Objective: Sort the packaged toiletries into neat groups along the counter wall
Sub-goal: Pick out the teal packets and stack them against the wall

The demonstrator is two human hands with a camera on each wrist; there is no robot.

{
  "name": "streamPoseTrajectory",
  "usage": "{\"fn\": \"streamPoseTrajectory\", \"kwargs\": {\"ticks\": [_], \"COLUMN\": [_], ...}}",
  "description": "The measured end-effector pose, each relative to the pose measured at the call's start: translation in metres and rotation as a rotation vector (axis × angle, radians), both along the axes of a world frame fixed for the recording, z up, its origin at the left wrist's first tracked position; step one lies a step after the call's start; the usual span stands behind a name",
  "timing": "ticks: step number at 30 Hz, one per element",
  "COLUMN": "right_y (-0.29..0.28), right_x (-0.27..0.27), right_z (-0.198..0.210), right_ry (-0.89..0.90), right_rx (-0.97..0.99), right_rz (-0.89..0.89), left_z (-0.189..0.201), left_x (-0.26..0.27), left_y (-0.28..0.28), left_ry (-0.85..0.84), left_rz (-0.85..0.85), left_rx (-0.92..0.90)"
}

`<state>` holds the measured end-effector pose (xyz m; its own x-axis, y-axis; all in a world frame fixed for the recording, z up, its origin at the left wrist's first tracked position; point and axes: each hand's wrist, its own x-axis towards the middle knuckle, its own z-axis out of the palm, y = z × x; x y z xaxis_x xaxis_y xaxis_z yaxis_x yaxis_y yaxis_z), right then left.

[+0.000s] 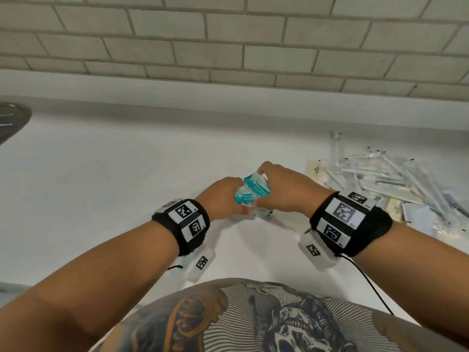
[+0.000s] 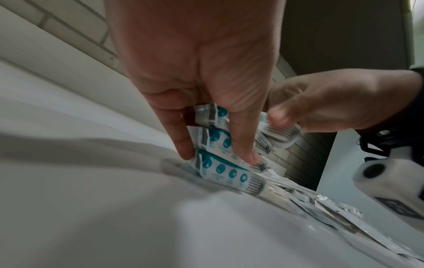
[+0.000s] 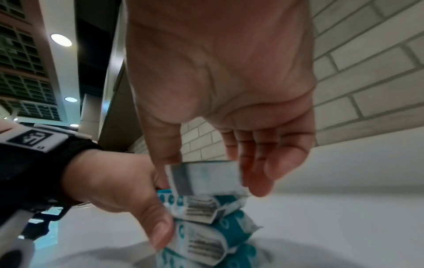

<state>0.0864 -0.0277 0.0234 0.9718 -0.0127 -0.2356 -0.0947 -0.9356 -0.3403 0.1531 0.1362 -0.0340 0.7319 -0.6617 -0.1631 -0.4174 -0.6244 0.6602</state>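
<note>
A small stack of teal-and-white packets (image 1: 253,194) stands on the white counter (image 1: 127,174), well short of the tiled wall (image 1: 228,47). My left hand (image 1: 228,199) grips the stack from its left side; in the left wrist view its fingertips (image 2: 183,152) press the lower packets (image 2: 220,168). My right hand (image 1: 274,184) reaches over from the right and pinches the top packet (image 3: 204,175) between thumb and fingers, just above the stack (image 3: 201,234). In the right wrist view my left thumb (image 3: 158,230) lies against the stack's near side.
A loose pile of clear-wrapped toiletries and sachets (image 1: 380,184) covers the counter to the right of my hands. A metal sink edge (image 1: 12,118) shows at the far left. A low white ledge (image 1: 228,97) runs along the wall's foot.
</note>
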Motion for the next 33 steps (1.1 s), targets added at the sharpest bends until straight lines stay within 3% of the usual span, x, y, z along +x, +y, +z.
{"fn": "streamPoseTrajectory", "kwargs": {"ticks": [8, 10, 12, 14, 16, 18, 20, 23, 28, 33], "right_y": [0.001, -0.001, -0.006, -0.015, -0.022, -0.025, -0.024, -0.021, -0.024, -0.024], "right_x": [0.004, 0.003, 0.002, 0.002, 0.002, 0.002, 0.001, 0.003, 0.006, 0.003], "right_z": [0.003, 0.002, 0.008, 0.01, 0.007, -0.002, -0.01, -0.017, -0.026, -0.049], "right_ry": [-0.055, -0.082, -0.108, 0.007, 0.273, 0.448, 0.49, 0.42, 0.101, 0.102], "right_rx": [0.059, 0.129, 0.211, 0.217, 0.251, 0.421, 0.581, 0.642, 0.312, -0.039], "right_rz": [0.143, 0.106, -0.051, -0.232, -0.277, -0.289, -0.31, -0.303, -0.124, -0.052], "left_z": [0.007, 0.011, 0.013, 0.015, 0.017, 0.018, 0.015, 0.012, 0.006, -0.009], "left_x": [0.005, 0.008, 0.012, 0.012, 0.01, 0.004, 0.001, 0.004, 0.014, 0.01], "left_y": [0.015, 0.022, 0.027, 0.028, 0.024, 0.016, 0.009, 0.006, 0.0, 0.001], "left_ry": [0.199, 0.232, 0.235, 0.266, 0.32, 0.317, 0.346, 0.422, 0.173, -0.044], "left_rz": [0.079, 0.1, 0.123, 0.147, 0.155, 0.134, 0.166, 0.23, 0.128, 0.041], "left_rx": [-0.074, -0.062, -0.031, -0.012, -0.01, 0.008, -0.017, -0.097, -0.026, 0.256]}}
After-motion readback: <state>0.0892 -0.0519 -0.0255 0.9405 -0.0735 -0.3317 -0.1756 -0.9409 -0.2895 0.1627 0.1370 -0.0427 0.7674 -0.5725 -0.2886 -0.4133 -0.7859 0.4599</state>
